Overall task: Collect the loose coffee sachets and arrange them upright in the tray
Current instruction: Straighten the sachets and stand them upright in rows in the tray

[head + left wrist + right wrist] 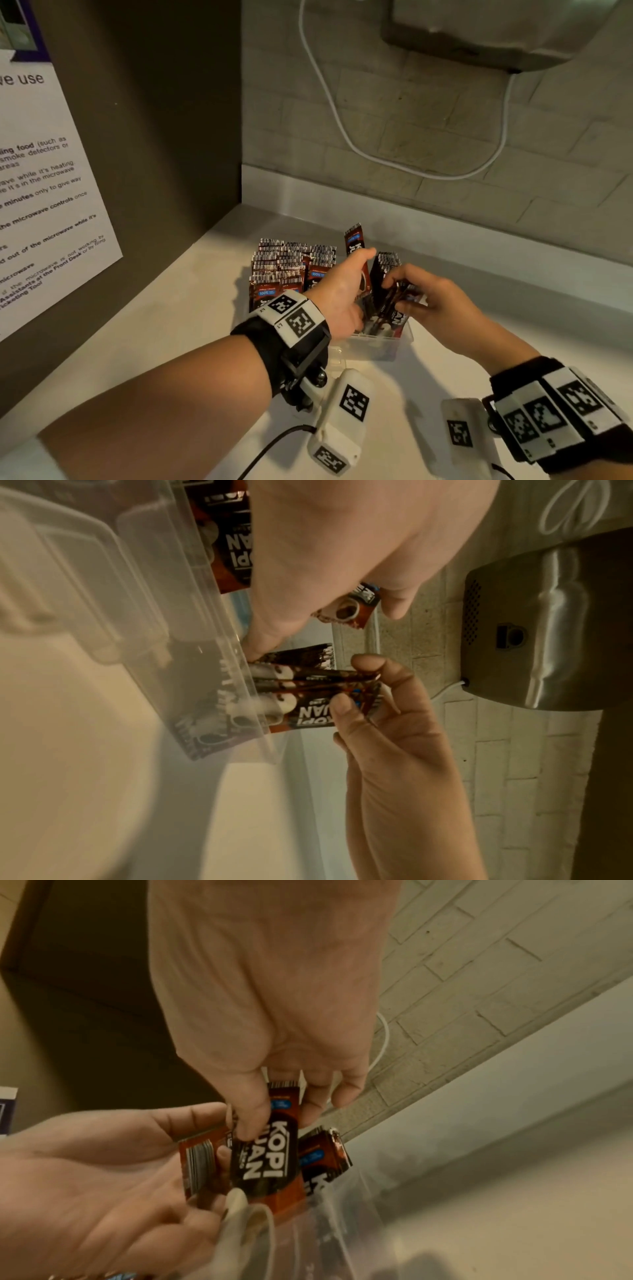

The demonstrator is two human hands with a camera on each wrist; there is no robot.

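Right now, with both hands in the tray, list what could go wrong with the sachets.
1. The right hand pinches a loose fan of sachets at the tray's near end; lowered together, some may splay or land tilted rather than upright.
2. The left hand holds one raised sachet beside the packed rows; pulling away could likely tip neighbours.
3. The clear tray looks light; pushing sachets down might slide it on the counter.

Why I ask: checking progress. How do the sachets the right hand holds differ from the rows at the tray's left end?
The held sachets lean, fanned loosely; the packed rows stand upright and tight. The right hand pinches the held ones; nothing touches the rows. Both sit in the clear tray and share brown packaging.
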